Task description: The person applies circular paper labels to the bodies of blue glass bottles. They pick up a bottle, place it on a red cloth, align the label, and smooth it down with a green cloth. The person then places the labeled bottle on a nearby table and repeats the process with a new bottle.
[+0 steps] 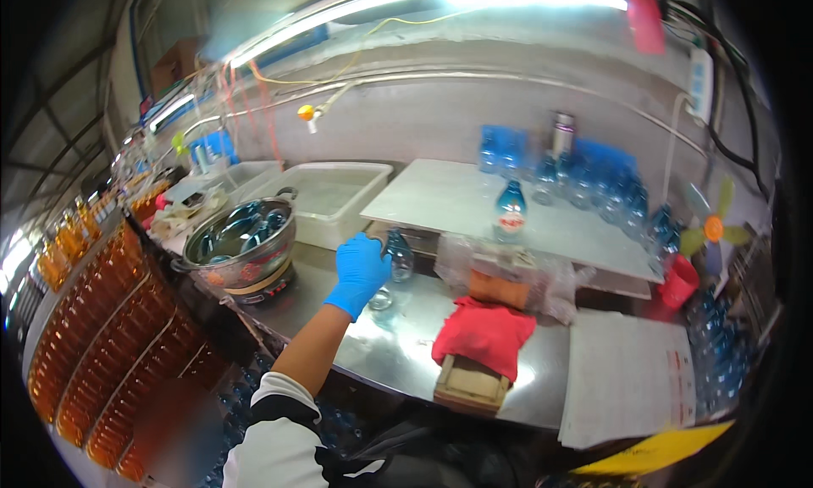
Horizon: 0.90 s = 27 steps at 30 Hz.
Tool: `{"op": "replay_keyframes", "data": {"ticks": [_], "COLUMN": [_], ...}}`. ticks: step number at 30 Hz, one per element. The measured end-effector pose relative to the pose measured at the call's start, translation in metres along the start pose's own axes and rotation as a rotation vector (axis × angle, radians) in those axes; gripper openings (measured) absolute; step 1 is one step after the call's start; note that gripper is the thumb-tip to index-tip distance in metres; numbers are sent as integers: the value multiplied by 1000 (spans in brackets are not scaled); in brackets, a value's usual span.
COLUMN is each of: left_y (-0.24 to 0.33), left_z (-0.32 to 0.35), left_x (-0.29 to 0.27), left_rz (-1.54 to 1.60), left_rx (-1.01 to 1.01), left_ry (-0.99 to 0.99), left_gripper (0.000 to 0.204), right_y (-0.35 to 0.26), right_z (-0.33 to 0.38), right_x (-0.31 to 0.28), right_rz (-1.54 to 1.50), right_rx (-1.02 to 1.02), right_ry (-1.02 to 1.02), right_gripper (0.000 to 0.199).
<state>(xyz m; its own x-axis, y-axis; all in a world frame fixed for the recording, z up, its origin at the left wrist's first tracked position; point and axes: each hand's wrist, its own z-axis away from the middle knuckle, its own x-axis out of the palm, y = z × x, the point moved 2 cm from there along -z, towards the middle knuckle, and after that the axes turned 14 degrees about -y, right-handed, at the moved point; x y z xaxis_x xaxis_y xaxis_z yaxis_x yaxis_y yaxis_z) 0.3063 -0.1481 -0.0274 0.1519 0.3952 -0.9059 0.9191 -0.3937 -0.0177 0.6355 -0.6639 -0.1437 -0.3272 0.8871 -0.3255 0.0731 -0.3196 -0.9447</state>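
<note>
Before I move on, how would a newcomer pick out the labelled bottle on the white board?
Start at the white board below the grey wall, right of the gloved left hand. Near its front edge stands a blue bottle. Unlike the bottles behind, it shows a red-and-white label.

A workshop, shown by stacked amber bottles (93, 344) and a steel bench (411, 340).

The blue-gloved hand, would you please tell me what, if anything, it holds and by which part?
That cannot be told for certain: the left hand is close beside a clear blue bottle, but any grip is hidden from this view.
</note>
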Motion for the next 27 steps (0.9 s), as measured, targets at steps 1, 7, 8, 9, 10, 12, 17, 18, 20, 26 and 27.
{"op": "replay_keyframes", "data": {"ticks": [1,7,8,9,10,12,17,18,20,26,27], "left_y": [-16,-56,-56,-56,-57,-47,-38,-25,-16,88,109], "left_z": [-4,-8,5,9,11,21,27,21,25,10,3], "left_x": [5,44,65,77,86,106,127,131,127,54,50], "left_rz": [-57,614,735,859,979,1079,1209,1422,1676,1903,1813], "left_rx": [-93,-159,-123,-66,-41,-55,-191,-330,-385,-37,20], "left_ry": [-60,-190,-123,-45,-126,-77,78,-6,-88,-401,-495], "left_gripper": [27,73,75,77,83,85,73,69,64,68,66], "right_y": [-9,-54,-59,-62,-64,-70,-68,-21,39,-69,-63], "right_z": [-10,-40,-44,-48,-50,-51,-106,-148,-199,-179,-182], "right_x": [4,23,20,16,7,-10,-32,-70,-91,64,66], "right_rz": [4,25,26,18,13,25,-7,-163,-356,-65,-27], "right_rx": [5,67,79,95,115,147,195,133,90,-181,-41], "right_ry": [-14,32,41,64,91,161,153,147,-2,-281,-290], "right_gripper": [54,61,62,63,64,67,73,51,33,49,52]}}
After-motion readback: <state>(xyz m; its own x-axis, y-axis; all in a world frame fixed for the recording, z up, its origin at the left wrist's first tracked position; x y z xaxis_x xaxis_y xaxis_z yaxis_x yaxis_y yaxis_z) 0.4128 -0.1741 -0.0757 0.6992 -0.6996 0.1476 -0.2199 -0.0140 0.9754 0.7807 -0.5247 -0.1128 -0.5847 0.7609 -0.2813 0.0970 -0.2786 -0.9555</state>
